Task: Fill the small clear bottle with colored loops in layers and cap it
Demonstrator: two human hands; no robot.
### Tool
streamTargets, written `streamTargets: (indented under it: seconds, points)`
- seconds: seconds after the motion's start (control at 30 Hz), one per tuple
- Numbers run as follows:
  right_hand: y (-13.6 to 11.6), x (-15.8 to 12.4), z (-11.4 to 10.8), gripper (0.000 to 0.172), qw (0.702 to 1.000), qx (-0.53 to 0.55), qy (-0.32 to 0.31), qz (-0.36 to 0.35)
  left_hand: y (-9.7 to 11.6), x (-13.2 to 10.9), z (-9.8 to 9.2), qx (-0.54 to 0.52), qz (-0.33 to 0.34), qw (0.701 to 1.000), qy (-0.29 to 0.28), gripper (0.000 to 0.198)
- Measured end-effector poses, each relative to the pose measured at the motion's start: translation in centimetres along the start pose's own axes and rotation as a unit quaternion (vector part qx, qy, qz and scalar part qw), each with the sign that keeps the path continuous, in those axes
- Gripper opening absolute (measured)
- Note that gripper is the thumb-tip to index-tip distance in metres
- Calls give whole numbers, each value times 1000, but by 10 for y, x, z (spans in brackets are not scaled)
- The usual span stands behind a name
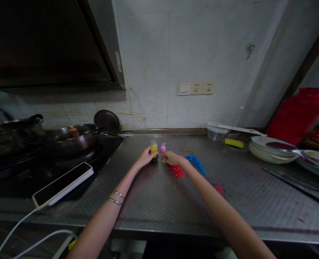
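Note:
My left hand (145,157) is wrapped round a small clear jar (154,146), which stands upright on the counter. Yellow pieces fill its upper part, and its bottom looks dark. Just right of the jar, my right hand (171,158) has its fingers pinched together low over the counter, with a few yellow bits (163,162) under the fingertips. Whatever is between those fingers is too small to make out. Behind them is a small pink object with a loop (163,147). A pile of red strips (177,172) and a pile of blue strips (197,164) lie beside my right wrist.
A phone (63,183) with a white cable lies at the stove's edge, near a pan (73,142). To the right are a clear plastic tub (217,134), a yellow sponge (234,143), stacked bowls (272,153) and a red thermos (296,115). A tiled wall closes the back.

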State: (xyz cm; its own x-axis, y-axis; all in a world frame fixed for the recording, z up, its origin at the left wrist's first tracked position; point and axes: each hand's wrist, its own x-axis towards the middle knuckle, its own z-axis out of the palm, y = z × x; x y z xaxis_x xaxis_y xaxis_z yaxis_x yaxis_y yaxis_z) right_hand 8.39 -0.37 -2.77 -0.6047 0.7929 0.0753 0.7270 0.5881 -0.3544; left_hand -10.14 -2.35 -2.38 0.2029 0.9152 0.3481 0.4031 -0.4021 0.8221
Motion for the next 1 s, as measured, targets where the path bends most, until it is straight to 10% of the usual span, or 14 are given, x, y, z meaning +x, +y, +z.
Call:
streamTargets:
  seconds: [0.53,1.0]
  points:
    - [-34,21,-87,29,987,38,152,-36,-3,1,1,-5,9,1000,1,31]
    - [-66,42,-100,33,989,-45,84,-116,-15,5,2,24,25,999,8,30]
